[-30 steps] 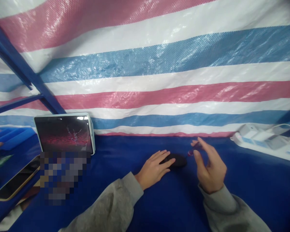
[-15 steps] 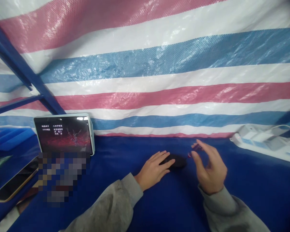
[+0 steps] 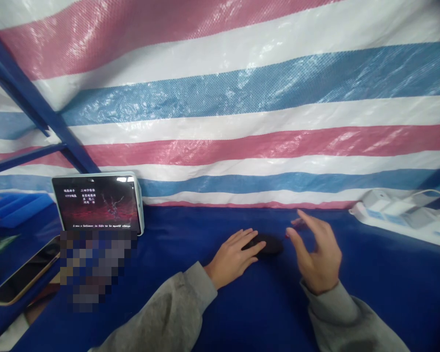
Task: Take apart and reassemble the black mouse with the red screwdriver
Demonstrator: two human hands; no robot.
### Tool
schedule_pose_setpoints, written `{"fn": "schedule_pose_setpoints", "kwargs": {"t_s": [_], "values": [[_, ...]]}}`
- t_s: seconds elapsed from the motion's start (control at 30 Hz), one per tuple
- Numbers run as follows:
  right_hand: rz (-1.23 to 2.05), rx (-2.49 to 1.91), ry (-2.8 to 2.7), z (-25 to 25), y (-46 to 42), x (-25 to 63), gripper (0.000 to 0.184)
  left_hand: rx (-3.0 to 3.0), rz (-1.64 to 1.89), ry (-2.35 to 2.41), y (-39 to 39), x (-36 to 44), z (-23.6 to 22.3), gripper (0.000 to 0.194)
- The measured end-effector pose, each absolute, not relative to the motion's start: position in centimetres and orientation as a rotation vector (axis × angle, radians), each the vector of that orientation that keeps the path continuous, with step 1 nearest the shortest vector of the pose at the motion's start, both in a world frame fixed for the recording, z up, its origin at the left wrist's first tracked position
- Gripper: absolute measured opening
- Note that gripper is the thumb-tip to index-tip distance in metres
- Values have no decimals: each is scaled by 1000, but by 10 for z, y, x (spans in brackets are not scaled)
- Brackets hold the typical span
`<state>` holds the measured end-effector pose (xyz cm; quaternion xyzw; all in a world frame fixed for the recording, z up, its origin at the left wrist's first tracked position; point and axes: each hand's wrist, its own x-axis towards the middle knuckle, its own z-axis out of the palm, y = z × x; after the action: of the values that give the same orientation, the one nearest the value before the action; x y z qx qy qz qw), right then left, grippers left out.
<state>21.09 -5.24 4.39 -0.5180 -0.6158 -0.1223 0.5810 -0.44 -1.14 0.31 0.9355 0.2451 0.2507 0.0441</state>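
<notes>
Under the open left hand (image 3: 229, 259), the dark object (image 3: 273, 244) lay crosswise toward the right hand (image 3: 321, 260), whose grip I couldn't tell.

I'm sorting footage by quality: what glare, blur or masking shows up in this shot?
Head view: bright glints on the striped sheet and the tablet's upper right; the power strip looks soft; pixelation hides a patch below the tablet; the black object by the left hand merges into the dark table; the reddish item at the right hand is too blurred to identify.
</notes>
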Motion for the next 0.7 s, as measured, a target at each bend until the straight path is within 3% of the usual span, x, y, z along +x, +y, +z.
{"fn": "schedule_pose_setpoints", "kwargs": {"t_s": [0.53, 0.7], "values": [[-142, -1251, -1405, 39, -51, 212, 51, 2839, 785, 744, -11, -4, 2, 40], [-314, -1289, -1378, 42, -49, 211, 49, 2841, 787, 739, -11, -4, 1, 40]]}}
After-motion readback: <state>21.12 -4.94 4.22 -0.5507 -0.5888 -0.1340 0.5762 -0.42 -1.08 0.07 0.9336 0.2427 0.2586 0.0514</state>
